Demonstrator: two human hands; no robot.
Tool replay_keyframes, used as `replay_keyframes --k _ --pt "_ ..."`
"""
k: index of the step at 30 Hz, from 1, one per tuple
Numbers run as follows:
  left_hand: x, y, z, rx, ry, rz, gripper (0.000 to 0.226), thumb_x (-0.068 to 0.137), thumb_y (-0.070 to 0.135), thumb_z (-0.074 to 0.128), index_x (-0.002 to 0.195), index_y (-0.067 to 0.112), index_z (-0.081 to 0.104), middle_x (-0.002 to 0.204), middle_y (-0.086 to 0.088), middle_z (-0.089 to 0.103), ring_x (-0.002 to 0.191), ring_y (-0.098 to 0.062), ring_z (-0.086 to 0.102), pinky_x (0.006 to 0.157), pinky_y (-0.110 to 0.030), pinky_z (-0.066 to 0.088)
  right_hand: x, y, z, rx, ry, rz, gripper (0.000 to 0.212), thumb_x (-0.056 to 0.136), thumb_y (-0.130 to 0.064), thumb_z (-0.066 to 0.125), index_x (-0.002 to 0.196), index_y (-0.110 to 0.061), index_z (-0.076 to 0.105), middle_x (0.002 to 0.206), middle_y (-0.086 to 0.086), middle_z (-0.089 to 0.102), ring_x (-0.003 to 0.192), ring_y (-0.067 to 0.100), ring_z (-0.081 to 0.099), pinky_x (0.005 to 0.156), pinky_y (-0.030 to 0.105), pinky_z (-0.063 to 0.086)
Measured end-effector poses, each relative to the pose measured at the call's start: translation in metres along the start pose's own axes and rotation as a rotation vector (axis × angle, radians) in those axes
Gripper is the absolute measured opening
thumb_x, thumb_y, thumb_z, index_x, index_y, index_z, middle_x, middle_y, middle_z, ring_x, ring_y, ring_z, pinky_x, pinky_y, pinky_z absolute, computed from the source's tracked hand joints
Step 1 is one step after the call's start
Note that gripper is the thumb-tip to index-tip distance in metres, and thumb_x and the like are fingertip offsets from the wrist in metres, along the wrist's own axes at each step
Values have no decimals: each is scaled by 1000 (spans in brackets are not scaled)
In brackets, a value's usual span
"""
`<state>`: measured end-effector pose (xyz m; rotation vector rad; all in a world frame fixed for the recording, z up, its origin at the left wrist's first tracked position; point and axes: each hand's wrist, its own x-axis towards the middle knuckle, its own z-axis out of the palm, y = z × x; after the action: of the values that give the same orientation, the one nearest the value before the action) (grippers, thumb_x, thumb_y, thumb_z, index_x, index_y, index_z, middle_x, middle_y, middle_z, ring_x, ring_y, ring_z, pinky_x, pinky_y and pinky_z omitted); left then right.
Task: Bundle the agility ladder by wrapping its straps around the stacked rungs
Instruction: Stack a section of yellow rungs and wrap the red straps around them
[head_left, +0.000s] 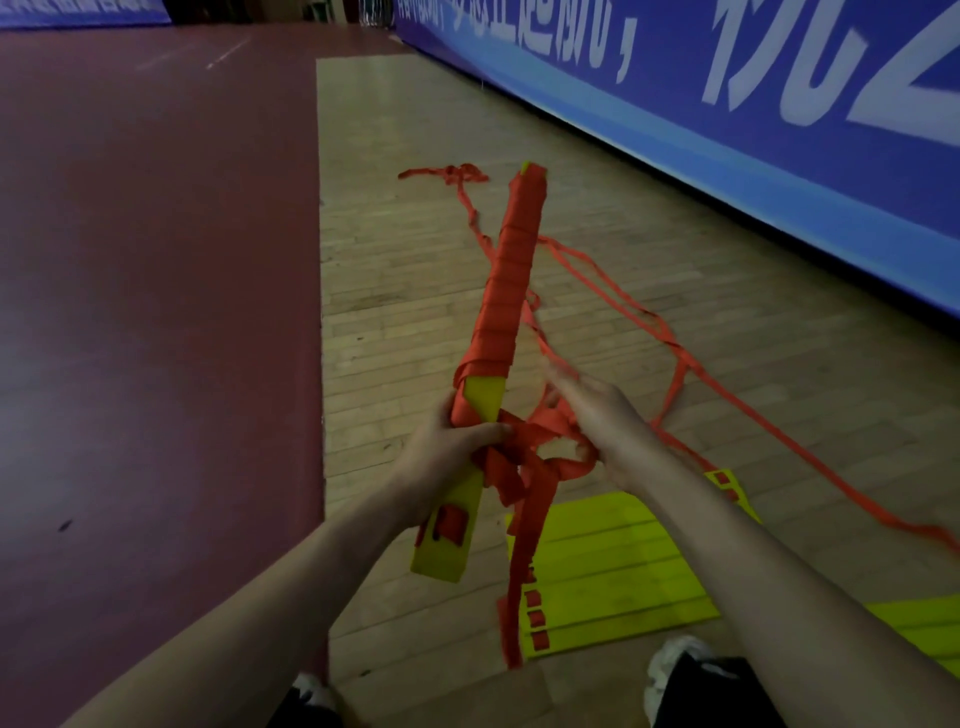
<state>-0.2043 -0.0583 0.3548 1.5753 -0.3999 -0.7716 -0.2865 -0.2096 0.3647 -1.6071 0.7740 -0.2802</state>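
A stack of yellow rungs (449, 540) points away from me, and orange strap (506, 280) is wound tightly round its far half. My left hand (449, 457) grips the stack near its middle, thumb on top. Just to the right, my right hand (597, 415) holds a tangle of loose orange strap (540, 457) beside the stack; its fingers are blurred. One strap tail (522, 566) hangs down from the tangle.
More yellow rungs (613, 566) lie flat on the wooden floor under my right forearm. Loose orange strap (675, 343) trails over the floor to the right and far side. A blue banner wall (727, 130) runs along the right. Red floor (156, 312) lies left. My shoes (675, 660) show at the bottom.
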Motion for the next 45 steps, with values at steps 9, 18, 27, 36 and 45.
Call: replay_keyframes --k 9,18,27,36,45 --pt "8 7 -42 94 205 79 36 83 6 71 115 8 54 95 -12 65 76 -21 66 53 -26 53 12 25 -31 -813 11 -49 45 66 0 78 107 -8 63 105 10 66 95 23 62 76 30 49" --pt "9 3 -52 200 280 63 38 85 12 71 118 10 52 91 -7 63 67 -18 63 48 -25 50 16 23 -33 258 -101 200 17 93 -14 56 77 -19 57 68 -1 59 57 8 50 51 20 38" --pt "10 3 -45 241 251 94 34 86 12 70 114 17 50 95 -9 64 78 -25 68 54 -32 56 21 11 -18 718 97 173 18 84 -4 52 73 -17 54 58 2 57 49 8 58 58 27 44" --pt "9 11 -40 134 209 112 31 81 11 75 105 13 55 90 -10 67 68 -19 68 52 -27 51 -5 13 3 -633 -349 -342 21 79 -33 77 82 -14 71 68 -10 55 65 0 50 60 22 37" --pt "7 9 -54 162 230 110 33 83 13 72 111 14 54 100 -15 68 80 -26 70 60 -35 56 6 21 -20 -624 -123 -125 26 81 -23 63 57 -16 53 45 -10 46 50 8 42 45 22 29"
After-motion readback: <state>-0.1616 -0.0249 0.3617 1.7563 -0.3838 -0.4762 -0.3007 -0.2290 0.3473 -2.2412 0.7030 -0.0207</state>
